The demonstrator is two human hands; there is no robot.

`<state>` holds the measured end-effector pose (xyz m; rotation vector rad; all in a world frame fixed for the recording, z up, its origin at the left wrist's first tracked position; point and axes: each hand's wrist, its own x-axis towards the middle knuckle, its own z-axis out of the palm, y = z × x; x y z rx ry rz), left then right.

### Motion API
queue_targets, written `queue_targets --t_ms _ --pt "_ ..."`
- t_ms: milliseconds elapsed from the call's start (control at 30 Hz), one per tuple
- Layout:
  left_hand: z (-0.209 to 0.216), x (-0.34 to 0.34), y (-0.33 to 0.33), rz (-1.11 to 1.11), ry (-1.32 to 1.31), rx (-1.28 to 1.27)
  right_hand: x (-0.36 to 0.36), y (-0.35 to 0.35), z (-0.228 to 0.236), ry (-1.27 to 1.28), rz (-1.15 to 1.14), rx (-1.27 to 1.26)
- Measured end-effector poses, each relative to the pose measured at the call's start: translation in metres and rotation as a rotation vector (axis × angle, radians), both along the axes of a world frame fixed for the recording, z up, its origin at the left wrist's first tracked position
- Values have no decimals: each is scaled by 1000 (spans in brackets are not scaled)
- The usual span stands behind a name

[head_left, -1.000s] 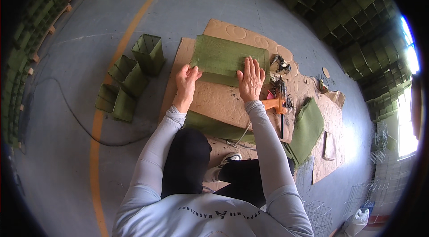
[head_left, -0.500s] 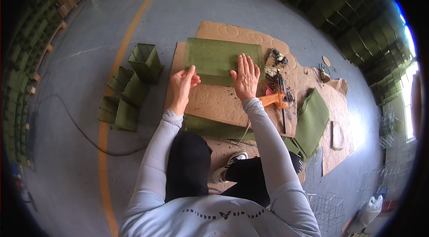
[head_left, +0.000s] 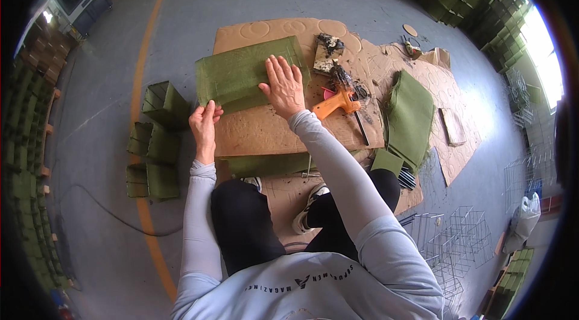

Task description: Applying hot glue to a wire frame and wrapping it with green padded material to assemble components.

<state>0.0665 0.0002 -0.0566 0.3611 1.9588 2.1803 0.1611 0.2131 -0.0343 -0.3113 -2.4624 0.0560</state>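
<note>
A rectangular green felt piece (head_left: 238,69) lies tilted across the cardboard-topped work surface (head_left: 271,133); whether it is a flat panel or a folded box is hard to tell. At its near left corner, my left hand (head_left: 203,129) pinches the edge between thumb and fingers. My right hand (head_left: 284,89) rests palm down near its right end, fingers stretched out. Just right of that hand sits an orange glue gun (head_left: 342,101) with a blackened front. Beyond the gun is a small block (head_left: 325,60) smeared with dark residue.
Three open-topped green felt boxes, the farthest (head_left: 166,104) among them, stand on the floor at left. Green felt sheets (head_left: 410,112) lie on cardboard at right. Wire frames (head_left: 470,232) and a white plastic bag (head_left: 526,214) are at lower right. A dark cable (head_left: 114,214) crosses the left floor.
My hands and the felt piece have shifted left relative to the glue gun, and the piece has turned to a slant. My left thumb and fingers have closed on its corner. The head view has swung.
</note>
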Motion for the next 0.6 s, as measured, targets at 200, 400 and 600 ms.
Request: queue_targets --t_ms 200,400,600 --pt "45 12 -7 331 638 -660 3 4 -2 -13 9 16" --pt "104 29 68 -132 1377 -928 3 7 -3 6 28 6" --pt "46 1 103 -271 1410 -985 7 6 -3 25 74 -20"
